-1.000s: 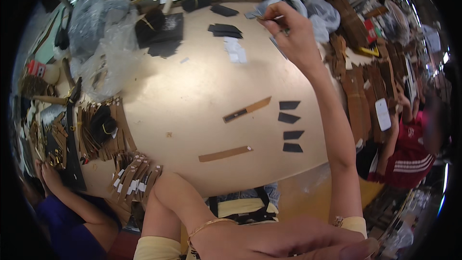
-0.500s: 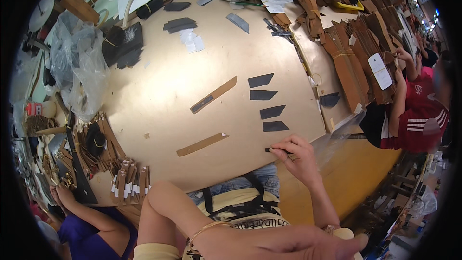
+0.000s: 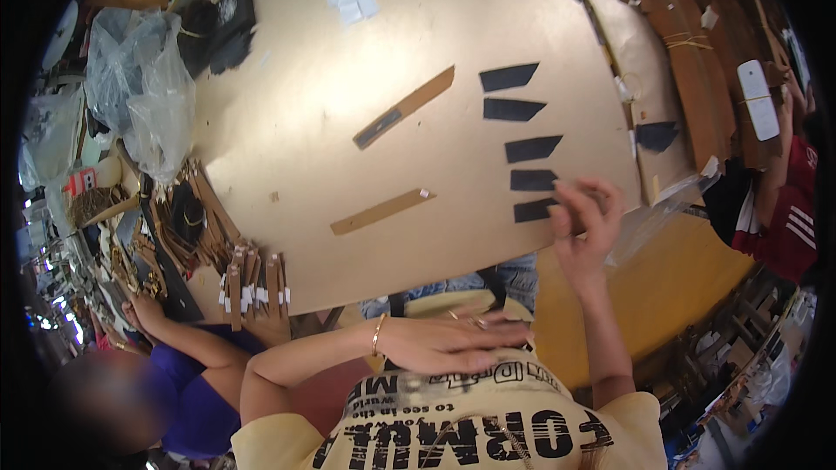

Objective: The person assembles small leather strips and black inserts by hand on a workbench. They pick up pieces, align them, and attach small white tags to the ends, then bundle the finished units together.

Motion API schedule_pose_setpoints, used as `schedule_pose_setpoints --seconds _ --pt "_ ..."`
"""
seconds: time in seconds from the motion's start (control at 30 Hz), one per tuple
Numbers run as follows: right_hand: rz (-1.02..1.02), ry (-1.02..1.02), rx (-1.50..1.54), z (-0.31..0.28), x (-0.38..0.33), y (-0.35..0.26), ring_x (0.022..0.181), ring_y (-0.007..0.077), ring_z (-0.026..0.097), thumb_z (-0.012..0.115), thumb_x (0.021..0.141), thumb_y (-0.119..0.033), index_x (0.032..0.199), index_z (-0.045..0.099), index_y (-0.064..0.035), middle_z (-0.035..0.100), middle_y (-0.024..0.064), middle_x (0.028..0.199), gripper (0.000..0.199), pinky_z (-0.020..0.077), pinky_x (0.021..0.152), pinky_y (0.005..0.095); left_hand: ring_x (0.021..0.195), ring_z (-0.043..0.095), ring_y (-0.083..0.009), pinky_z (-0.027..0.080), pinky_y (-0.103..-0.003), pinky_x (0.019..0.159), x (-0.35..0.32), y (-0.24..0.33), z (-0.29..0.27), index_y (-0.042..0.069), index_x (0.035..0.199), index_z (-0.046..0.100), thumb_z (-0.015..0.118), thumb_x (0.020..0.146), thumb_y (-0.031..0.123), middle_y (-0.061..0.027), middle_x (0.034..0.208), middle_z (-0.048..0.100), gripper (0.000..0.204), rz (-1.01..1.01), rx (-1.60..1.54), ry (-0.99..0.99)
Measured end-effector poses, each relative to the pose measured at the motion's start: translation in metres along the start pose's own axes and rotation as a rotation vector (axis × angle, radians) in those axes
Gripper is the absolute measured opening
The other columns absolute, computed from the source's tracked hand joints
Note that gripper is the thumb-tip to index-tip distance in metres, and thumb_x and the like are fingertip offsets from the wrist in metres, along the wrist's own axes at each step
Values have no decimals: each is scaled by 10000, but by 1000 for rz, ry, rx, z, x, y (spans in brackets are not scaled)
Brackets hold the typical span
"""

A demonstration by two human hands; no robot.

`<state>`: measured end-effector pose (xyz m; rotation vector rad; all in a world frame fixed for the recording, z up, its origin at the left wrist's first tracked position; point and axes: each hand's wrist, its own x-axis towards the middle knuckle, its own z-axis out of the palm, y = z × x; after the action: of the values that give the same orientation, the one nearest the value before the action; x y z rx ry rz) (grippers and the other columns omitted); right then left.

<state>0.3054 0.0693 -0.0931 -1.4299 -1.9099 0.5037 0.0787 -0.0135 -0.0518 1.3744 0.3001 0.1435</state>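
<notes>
On the table, several dark slanted-end pieces lie in a column; the top one is a flat black piece [image 3: 509, 77]. My right hand [image 3: 592, 222] hovers at the column's near end, its fingers curved and apart. Its fingertips are beside or on the nearest black piece [image 3: 533, 211]; whether they touch it I cannot tell. My left hand [image 3: 444, 344], with a bracelet at the wrist, lies across my shirt with its fingers stretched out. A blurred dark patch shows by its fingertips. Left of the column lie a brown strip [image 3: 379, 213] and another brown strip bearing a grey piece [image 3: 379, 126].
The tan tabletop [image 3: 296, 122] carries white paper slips [image 3: 350, 0] and dark piles at the back. Bundled brown strips [image 3: 688, 70] lie at the right, tagged strips [image 3: 252, 283] at the near left, below a clear plastic bag [image 3: 139, 87]. People sit at both sides.
My right hand has loosened its pinch, and the black piece it held now lies at the column's near end. My left hand has moved up and left across my shirt. The view has shifted.
</notes>
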Motion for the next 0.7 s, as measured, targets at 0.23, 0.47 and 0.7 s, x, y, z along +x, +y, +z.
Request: schedule_pose_setpoints --seconds 0.23,0.47,0.7 --pt "-164 78 -64 -3 4 -15 979 244 571 718 867 -146 1048 734 -154 613 46 1067 182 422 823 376 1520 -26 -304 -93 -566 1192 -15 -49 55 175 1583 139 323 1042 366 -93 1651 44 602 -184 202 127" --pt "-483 -272 -9 36 25 -70 986 225 566 782 737 -151 1069 699 -144 619 35 1057 343 387 882 376 1512 83 -316 -12 -565 1210 -18 -51 68 163 1547 265 369 1044 337 -111 1632 142 543 -53 284 318" --pt "-413 -420 -38 85 34 -106 1026 232 537 770 741 -202 975 667 -98 564 51 1025 276 389 906 403 1490 209 -262 17 -558 1222 -14 -54 69 159 1484 417 415 1042 303 -78 1569 337 465 -8 104 459"
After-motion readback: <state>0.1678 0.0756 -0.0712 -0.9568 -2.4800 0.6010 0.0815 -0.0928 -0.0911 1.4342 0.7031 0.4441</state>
